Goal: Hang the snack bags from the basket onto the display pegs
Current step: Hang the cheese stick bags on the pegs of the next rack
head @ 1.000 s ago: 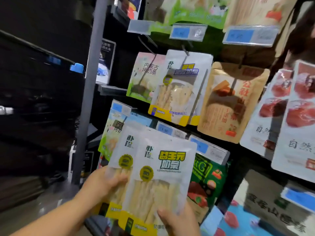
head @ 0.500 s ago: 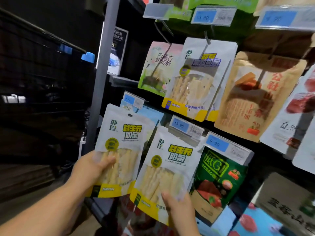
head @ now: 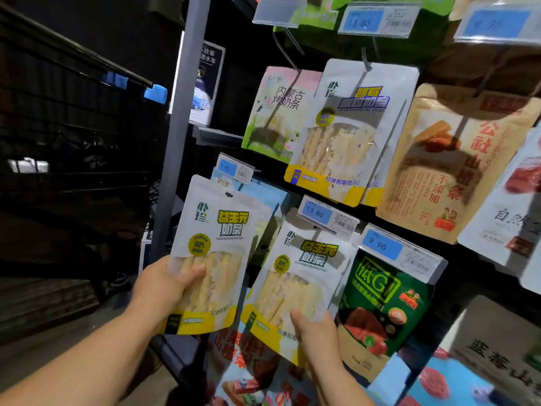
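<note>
Two matching milk-stick pouches, light, thin and floppy by the look, with slick film likely to slide. Left grip (head: 164,285) pinching the left pouch (head: 222,230) at its seven o'clock edge, thumb across the clear window, hang hole (head: 229,195) free at twelve o'clock. Right grip (head: 319,332) pinching the right pouch (head: 304,273) at six o'clock, top tucked under the 13.80 price tag (head: 325,216); impossible to tell whether hooked on yet. Best held low, keeping the hole clear. Display rack (head: 231,92) crowded with hanging packs. Grey upright (head: 181,127) at ten o'clock, dark wire cart (head: 73,112) at nine. Dim aisle.
</note>
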{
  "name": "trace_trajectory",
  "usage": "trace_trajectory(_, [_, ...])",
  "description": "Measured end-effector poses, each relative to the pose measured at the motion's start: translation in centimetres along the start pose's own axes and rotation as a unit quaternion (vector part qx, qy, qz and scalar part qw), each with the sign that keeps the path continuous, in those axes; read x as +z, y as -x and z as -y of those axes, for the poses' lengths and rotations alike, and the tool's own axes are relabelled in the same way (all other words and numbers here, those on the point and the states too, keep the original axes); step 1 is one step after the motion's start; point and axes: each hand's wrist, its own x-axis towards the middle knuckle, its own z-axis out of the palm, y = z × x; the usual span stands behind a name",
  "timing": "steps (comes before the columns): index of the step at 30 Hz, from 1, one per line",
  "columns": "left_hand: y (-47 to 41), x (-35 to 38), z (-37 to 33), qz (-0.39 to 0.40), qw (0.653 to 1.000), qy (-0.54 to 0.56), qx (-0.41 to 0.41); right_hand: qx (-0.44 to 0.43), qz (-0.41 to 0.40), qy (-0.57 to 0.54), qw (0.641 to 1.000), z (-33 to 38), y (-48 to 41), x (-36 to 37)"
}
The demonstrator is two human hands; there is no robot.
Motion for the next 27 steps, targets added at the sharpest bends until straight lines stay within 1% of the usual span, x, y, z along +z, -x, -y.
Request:
trace_trajectory(3, [-0.2, 0.1, 0.1, 0.015, 1.0, 0.009, -0.003, 0.01, -0.015, 0.007, 1.0, 0.2, -1.0, 0.2])
trace_trajectory(6, [0.1, 0.4, 0.0, 0.046, 0.999, 0.018, -0.002, 0.011, -0.039, 0.007, 0.999, -0.5, -1.1, 0.3])
trace_trajectory(9, [0.1, 0.8, 0.2, 0.085, 0.995, 0.052, -0.016, -0.013, -0.091, 0.005, 0.996, -0.9, -0.3, 0.1])
trace_trajectory(13, [0.3, 1.2, 0.4, 0.135, 0.988, 0.076, -0.029, -0.042, -0.172, -0.029, 0.984, -1.2, 1.0, -0.1])
trace_trajectory(14, [0.3, 1.4, 0.5, 0.146, 0.986, 0.079, -0.03, -0.056, -0.191, -0.022, 0.98, -1.3, 1.4, 0.1])
trace_trajectory(16, [0.3, 1.6, 0.5, 0.166, 0.981, 0.09, -0.032, -0.113, -0.198, -0.001, 0.974, -1.4, 2.2, 0.3])
trace_trajectory(18, [0.4, 1.8, 0.6, 0.193, 0.974, 0.111, -0.041, -0.14, -0.157, -0.016, 0.978, -0.8, 3.1, 0.4])
trace_trajectory(19, [0.4, 1.9, 0.6, 0.207, 0.968, 0.129, -0.051, -0.132, -0.107, -0.043, 0.985, -0.5, 3.4, 0.5])
trace_trajectory(21, [0.5, 2.0, 0.7, 0.242, 0.953, 0.162, -0.078, -0.095, 0.001, -0.09, 0.991, 0.7, 3.8, 0.9])
trace_trajectory(23, [0.8, 2.1, 0.6, 0.278, 0.942, 0.165, -0.086, -0.048, 0.095, -0.102, 0.989, 1.0, 3.7, 1.3])
trace_trajectory(25, [1.1, 2.3, 0.6, 0.309, 0.933, 0.157, -0.091, -0.011, 0.147, -0.115, 0.982, 1.5, 3.6, 1.7])
trace_trajectory(27, [1.4, 2.6, 0.6, 0.337, 0.923, 0.156, -0.099, -0.009, 0.154, -0.099, 0.983, 1.2, 3.4, 1.9])
